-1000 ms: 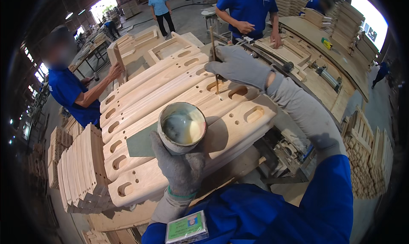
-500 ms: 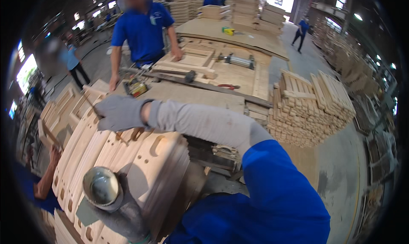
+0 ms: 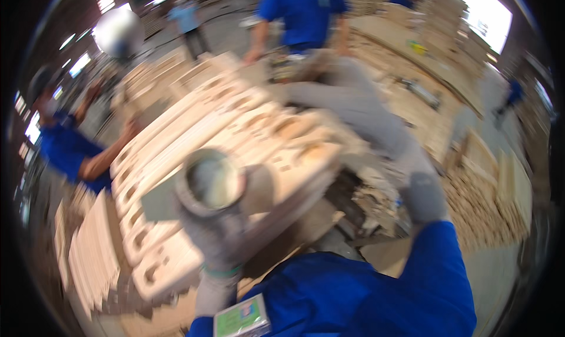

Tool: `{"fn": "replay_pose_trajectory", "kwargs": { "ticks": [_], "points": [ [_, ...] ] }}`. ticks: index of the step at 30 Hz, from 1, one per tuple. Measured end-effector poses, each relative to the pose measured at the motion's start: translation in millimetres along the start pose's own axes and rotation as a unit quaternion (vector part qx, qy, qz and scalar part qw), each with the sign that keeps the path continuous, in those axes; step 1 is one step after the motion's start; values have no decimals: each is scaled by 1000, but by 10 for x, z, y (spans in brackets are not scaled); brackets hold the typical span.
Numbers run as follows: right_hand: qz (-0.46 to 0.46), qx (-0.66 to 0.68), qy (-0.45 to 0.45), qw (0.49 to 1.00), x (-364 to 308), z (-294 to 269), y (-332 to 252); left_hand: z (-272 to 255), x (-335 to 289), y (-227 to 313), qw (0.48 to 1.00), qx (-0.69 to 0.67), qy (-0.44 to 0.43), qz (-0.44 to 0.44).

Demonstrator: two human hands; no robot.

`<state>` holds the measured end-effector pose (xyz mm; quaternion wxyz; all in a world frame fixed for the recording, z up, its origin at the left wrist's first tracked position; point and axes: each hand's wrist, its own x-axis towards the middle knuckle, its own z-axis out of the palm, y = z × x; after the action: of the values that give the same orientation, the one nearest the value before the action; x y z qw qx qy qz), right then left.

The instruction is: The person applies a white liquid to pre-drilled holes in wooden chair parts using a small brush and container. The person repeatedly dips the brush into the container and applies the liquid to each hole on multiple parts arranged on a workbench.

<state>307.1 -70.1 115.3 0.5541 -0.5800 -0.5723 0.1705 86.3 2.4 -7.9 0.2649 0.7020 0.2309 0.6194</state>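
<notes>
My left hand (image 3: 216, 234), in a grey glove, is closed round a round cup (image 3: 210, 181) with cloudy whitish liquid in it. It hangs over a row of pale wooden boards (image 3: 194, 125) with oval slots and small holes. A flat grey-green piece (image 3: 162, 198) shows beside the cup; whether I hold it I cannot tell. My right arm, in a grey sleeve, reaches across to the boards' far end. Its gloved hand (image 3: 315, 69) is smeared by motion, and its fingers and anything in them cannot be made out.
A person in blue (image 3: 73, 148) stands at the left with a hand at the boards' edge. Another person (image 3: 303, 19) stands across the workbench (image 3: 388, 72), where a metal cylinder (image 3: 419, 93) lies. Stacked wooden slats (image 3: 485, 201) are at the right, more boards (image 3: 94, 254) at lower left.
The view has swung left, so the scene sits further right. My right hand was over the boards with a thin stick; it is now by their far end. The cup remains in my left hand.
</notes>
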Motion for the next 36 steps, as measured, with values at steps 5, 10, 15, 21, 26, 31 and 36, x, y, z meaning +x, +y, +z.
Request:
{"fn": "replay_pose_trajectory", "kwargs": {
  "ticks": [5,10,15,21,26,31,36],
  "points": [
    [-33,251,25,967,-709,251,-212,-56,-119,-35,995,-70,-42,64],
    [10,317,-30,948,-863,567,-59,-201,-183,-14,996,-1,-16,87],
    [33,271,1,962,-1082,526,-78,-156,-146,58,981,138,29,137],
    [30,363,98,926,-1197,687,24,-82,-230,14,994,86,42,53],
    [55,234,75,968,-561,297,-49,-68,-73,179,989,144,-6,31],
    [-126,-195,-16,973,-163,42,76,40,66,205,994,49,5,-94],
    [-103,-232,-72,964,-140,120,113,18,56,167,995,18,17,-93]
  ]
}}
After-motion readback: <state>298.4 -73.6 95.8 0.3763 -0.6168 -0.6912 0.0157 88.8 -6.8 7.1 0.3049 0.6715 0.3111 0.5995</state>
